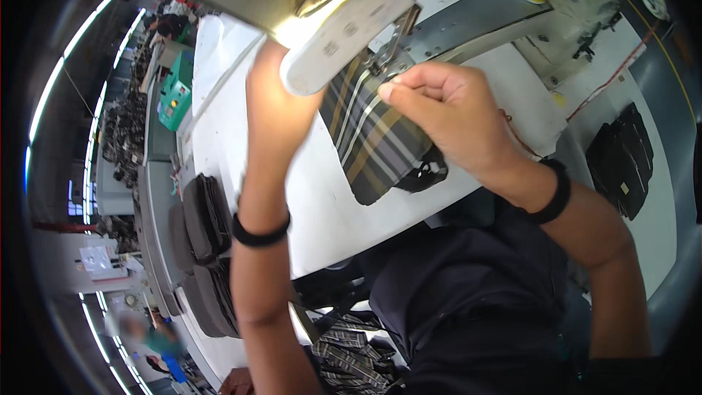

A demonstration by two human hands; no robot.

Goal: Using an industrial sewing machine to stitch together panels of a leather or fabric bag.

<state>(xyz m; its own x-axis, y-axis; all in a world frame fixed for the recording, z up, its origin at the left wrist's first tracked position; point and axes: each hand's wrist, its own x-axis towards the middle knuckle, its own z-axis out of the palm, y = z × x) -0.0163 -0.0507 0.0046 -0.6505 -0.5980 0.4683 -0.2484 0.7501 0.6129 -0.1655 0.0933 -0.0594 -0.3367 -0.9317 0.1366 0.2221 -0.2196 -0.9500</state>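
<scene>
A piece of striped plaid fabric [373,168] in grey, tan and white lies on the white table under the sewing machine's presser foot [382,64]. My right hand [457,113] is just right of the foot, above the fabric. Its thumb and forefinger are pinched together; whatever is between them is too small to make out. My left hand [281,106] is at the fabric's left side, partly behind the machine's white panel [347,40]. That panel hides its fingers, so their state does not show.
A lit lamp [322,13] hangs over the left hand. Dark folded fabric pieces [205,219] are stacked at the left, and another dark piece [621,157] lies at the right. Striped pieces [355,355] are heaped below the table. A green box [175,91] stands far left.
</scene>
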